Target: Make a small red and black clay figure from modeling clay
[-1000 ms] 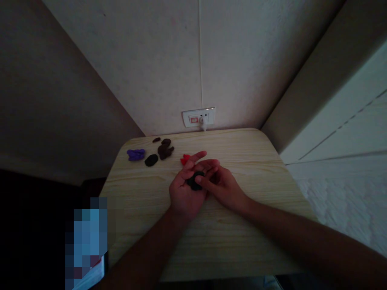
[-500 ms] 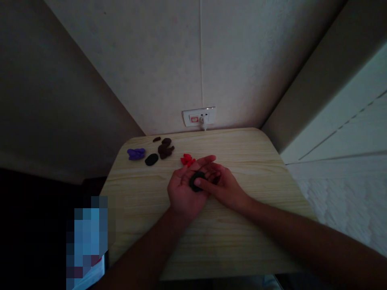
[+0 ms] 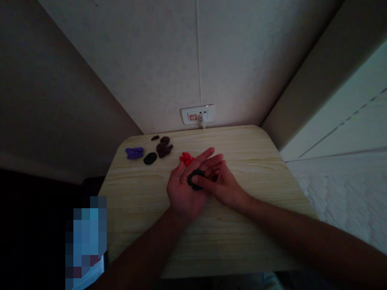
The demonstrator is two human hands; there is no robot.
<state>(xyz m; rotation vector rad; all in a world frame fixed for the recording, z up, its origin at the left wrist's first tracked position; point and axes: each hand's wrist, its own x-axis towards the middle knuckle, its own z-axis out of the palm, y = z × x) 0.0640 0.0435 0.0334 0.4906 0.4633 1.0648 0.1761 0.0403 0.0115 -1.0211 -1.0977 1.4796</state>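
A flat black disc of modelling clay rests on the upturned palm of my left hand, whose fingers are stretched and spread under it. From the right, my right hand presses its thumb onto the top of the disc, its other fingers curled beside the left fingers. A small lump of red clay lies on the table just beyond my left fingers, partly hidden by them. Another black clay disc lies flat farther left, beside several brown clay pieces. A purple clay lump is at the far left.
The light wooden table stands against a papered wall. A wall socket with a white plug in it sits just above the back edge. White panelling rises to the right. A partly blurred-out bright screen is at lower left.
The fingers of my left hand have straightened and spread, its thumb lifting away. My right thumb stays on the black clay disc. The view has shifted slightly.
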